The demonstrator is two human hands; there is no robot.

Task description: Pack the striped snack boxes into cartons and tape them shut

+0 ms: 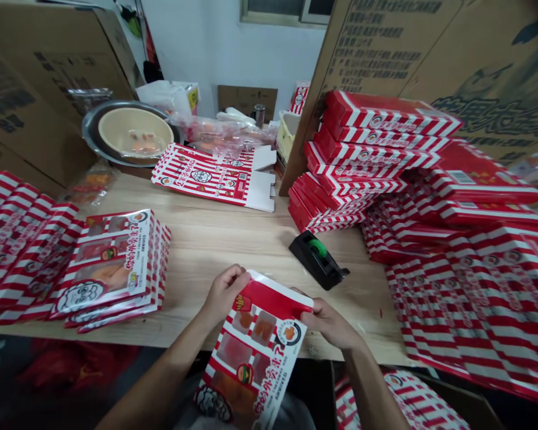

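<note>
Glossy striped cardboard box [246, 352] | left hand [224, 292] | right hand [329, 325] | gripping top end

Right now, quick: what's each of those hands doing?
Left hand: closed, holding the red-and-white striped carton by its top edge.
Right hand: closed, holding the same carton's right edge.

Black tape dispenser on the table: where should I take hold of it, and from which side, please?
Take the black tape dispenser by its wide body, behind the green tape roll, from above with the right hand, which is nearest. It sits flat on the wooden table, and this avoids the narrow cutter end.
</note>
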